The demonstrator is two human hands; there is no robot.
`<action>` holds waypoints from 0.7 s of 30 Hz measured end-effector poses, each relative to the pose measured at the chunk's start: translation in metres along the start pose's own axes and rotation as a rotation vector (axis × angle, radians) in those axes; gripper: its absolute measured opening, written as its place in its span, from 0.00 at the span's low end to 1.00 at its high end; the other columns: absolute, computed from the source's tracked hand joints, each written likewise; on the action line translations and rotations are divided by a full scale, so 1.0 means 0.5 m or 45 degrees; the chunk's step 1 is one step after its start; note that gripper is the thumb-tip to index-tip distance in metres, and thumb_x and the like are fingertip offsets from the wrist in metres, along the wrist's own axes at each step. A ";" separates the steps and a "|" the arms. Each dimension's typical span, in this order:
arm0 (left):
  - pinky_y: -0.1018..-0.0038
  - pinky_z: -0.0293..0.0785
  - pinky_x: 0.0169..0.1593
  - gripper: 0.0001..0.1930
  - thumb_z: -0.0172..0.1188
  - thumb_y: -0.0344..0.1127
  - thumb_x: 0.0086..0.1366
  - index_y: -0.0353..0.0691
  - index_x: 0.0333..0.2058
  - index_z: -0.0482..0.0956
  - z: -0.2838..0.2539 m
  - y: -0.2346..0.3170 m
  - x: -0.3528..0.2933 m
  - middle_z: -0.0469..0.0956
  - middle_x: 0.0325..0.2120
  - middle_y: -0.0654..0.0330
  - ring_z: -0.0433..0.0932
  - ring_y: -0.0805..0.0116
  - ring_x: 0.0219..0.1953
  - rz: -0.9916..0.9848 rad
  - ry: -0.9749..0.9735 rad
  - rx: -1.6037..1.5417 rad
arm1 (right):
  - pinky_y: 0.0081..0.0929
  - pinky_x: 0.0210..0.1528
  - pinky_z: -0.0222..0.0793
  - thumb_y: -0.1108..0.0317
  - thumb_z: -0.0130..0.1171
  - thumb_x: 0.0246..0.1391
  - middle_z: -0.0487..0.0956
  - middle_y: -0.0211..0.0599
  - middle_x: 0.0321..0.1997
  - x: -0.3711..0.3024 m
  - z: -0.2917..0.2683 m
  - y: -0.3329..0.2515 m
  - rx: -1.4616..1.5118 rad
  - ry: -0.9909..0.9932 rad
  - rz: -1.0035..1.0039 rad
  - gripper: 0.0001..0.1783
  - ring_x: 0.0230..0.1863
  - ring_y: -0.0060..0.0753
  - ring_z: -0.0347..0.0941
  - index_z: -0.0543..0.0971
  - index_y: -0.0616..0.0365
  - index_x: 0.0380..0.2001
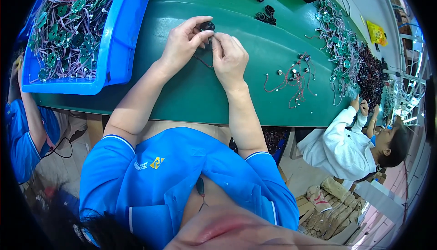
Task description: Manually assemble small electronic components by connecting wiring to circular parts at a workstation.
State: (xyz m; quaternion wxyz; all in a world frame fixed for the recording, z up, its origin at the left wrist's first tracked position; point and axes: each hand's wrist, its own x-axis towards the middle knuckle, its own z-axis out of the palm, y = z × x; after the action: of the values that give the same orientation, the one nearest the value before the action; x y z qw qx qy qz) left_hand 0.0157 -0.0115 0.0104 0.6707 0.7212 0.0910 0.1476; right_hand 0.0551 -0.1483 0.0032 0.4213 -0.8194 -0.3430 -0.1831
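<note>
My left hand [184, 42] pinches a small rounded black plastic part [207, 25] between thumb and fingers, above the green table. Close against it, my right hand [230, 58] is closed, thumb and index finger pressed together at the part's lower side. Whatever lies between the right fingertips is too small and hidden to name. A thin dark red twisted wire [203, 62] hangs below the two hands and runs toward the right one. To the right on the table lie several small round components on red and black twisted wires [296, 75].
A blue bin [102, 84] at the left holds many green circuit boards with wires. Black plastic parts [266, 15] lie at the back of the green table [182, 100]. Wired boards [339, 45] are heaped along the right, where a person in a white top [332, 145] works.
</note>
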 end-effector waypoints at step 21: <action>0.81 0.73 0.30 0.15 0.56 0.22 0.61 0.40 0.47 0.80 0.006 0.004 -0.008 0.78 0.34 0.60 0.73 0.74 0.25 0.164 -0.034 0.221 | 0.18 0.22 0.58 0.74 0.60 0.54 0.70 0.25 0.20 -0.016 0.019 0.005 0.113 0.031 0.169 0.05 0.19 0.16 0.60 0.73 0.61 0.30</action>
State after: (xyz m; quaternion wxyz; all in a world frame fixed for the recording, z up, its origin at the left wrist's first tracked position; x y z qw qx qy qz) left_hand 0.0129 -0.0159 0.0120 0.5960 0.7828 0.0479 0.1725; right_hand 0.0514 -0.1451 -0.0084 0.4726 -0.8185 -0.2905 -0.1492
